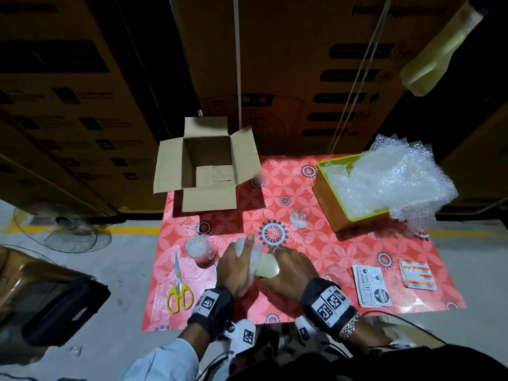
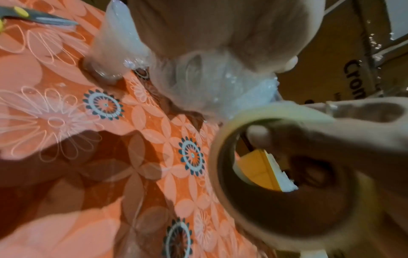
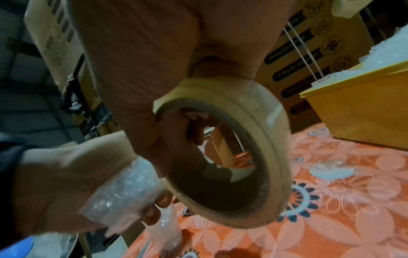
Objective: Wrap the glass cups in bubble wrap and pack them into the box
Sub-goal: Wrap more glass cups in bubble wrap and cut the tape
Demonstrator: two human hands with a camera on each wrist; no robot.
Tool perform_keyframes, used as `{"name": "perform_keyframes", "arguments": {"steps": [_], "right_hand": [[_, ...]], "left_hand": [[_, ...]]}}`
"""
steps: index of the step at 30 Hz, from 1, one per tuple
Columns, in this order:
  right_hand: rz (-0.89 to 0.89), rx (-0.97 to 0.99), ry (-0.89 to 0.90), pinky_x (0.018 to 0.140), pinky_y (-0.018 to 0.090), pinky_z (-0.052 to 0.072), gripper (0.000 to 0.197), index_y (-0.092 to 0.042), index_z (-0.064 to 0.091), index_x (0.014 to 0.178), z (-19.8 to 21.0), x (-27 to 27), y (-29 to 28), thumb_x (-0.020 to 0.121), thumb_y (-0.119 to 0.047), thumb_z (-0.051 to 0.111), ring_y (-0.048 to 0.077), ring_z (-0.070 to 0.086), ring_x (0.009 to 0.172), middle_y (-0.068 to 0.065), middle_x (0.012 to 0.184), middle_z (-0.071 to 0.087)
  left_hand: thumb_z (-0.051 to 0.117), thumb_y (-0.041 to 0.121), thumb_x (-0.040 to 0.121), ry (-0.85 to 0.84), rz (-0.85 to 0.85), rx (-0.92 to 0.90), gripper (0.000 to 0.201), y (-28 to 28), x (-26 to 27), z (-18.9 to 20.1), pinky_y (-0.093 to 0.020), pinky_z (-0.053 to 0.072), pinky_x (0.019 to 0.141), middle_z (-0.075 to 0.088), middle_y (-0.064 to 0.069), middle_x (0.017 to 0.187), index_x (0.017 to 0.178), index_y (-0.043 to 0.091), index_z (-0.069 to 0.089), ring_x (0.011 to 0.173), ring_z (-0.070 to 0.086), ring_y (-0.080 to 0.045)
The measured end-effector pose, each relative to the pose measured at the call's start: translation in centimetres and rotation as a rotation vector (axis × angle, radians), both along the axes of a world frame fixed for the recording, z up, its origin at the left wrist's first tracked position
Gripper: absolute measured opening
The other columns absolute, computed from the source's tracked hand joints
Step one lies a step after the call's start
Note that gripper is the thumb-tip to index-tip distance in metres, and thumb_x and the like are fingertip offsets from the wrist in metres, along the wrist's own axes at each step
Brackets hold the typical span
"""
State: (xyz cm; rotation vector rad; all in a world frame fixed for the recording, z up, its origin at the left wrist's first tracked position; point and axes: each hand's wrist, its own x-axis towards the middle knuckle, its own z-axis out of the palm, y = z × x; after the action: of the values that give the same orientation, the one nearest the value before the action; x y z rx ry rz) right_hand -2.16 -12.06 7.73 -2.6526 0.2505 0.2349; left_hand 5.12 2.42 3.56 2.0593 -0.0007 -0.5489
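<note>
One pair of yellow-handled scissors (image 1: 179, 287) lies at the left edge of the counter (image 1: 316, 273), blades pointing away from the person. Two glass cups stuffed with bubble wrap stand uncovered: one cup (image 1: 198, 247) just right of the scissors, a second cup (image 1: 299, 219) near the counter's middle. A third, the wrapped cup (image 1: 248, 259), is held above the near edge. One cardboard box (image 1: 206, 163) stands open at the far left corner, all four flaps spread. One yellow bin (image 1: 327, 199) at the far right holds loose bubble wrap sheets (image 1: 398, 177) that spill over its rim. Two stacks of labels (image 1: 371, 284) lie at the near right.

The left hand (image 1: 236, 266) is curled round the wrapped cup, its index finger stretched along the bundle. The right hand (image 1: 288, 270) grips one tape roll (image 1: 268, 266), fingers hooked through the core, the roll just beside the bundle.

The counter carries a red floral cloth. Behind it rise large printed cartons (image 1: 288, 64); a floor fan (image 1: 63, 229) stands on grey concrete at left.
</note>
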Motion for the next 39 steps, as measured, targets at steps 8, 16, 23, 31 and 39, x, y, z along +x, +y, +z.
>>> {"name": "perform_keyframes", "arguments": {"steps": [8,16,23,31,39], "right_hand": [[-0.016,-0.06,0.085,0.076,0.032,0.052,0.049,-0.022,0.06,0.113,-1.1,-1.1,-1.5,0.079,-0.055,0.072,0.024,0.065,0.086,0.0,0.102,0.07],[-0.036,-0.022,0.057,0.077,0.032,0.054,0.052,-0.018,0.062,0.111,-1.1,-0.2,-1.2,0.076,-0.054,0.074,0.023,0.065,0.086,0.002,0.102,0.07],[-0.012,0.048,0.018,0.071,0.032,0.05,0.044,-0.019,0.062,0.107,-1.0,0.1,-1.5,0.079,-0.049,0.076,0.019,0.059,0.083,-0.002,0.103,0.066],[0.019,0.088,-0.03,0.071,0.033,0.052,0.041,-0.015,0.062,0.107,-0.8,1.3,-1.2,0.079,-0.041,0.076,0.02,0.059,0.083,0.001,0.101,0.065],[-0.047,0.006,0.056,0.077,0.037,0.056,0.06,-0.018,0.062,0.117,-1.9,1.2,-4.0,0.079,-0.063,0.072,0.024,0.065,0.088,0.002,0.107,0.07]], "left_hand": [[0.029,0.092,0.083,0.666,0.034,-0.659,0.103,1.5,1.2,0.0,-0.027,0.049,0.046,0.065,-0.013,0.068,0.109,0.006,0.079,0.051,0.059,-0.024],[0.102,0.027,0.058,0.805,0.045,-0.801,0.068,3.0,0.6,-2.1,-0.04,0.063,0.063,0.071,-0.027,0.092,0.109,-0.006,0.073,0.071,0.073,-0.033],[0.085,0.01,0.071,0.678,0.181,-0.779,0.078,2.5,1.3,-2.9,-0.045,0.062,0.079,0.064,-0.031,0.118,0.136,-0.015,0.049,0.096,0.069,-0.038],[0.084,0.057,0.081,0.331,0.026,-0.487,0.084,0.1,0.6,-1.8,-0.036,0.045,0.043,0.057,-0.033,0.066,0.103,-0.018,0.053,0.045,0.053,-0.04],[0.082,0.06,0.075,0.798,0.02,-0.781,0.082,2.6,2.3,-1.6,-0.029,0.053,0.045,0.065,-0.021,0.076,0.117,-0.008,0.065,0.053,0.064,-0.025]]}}
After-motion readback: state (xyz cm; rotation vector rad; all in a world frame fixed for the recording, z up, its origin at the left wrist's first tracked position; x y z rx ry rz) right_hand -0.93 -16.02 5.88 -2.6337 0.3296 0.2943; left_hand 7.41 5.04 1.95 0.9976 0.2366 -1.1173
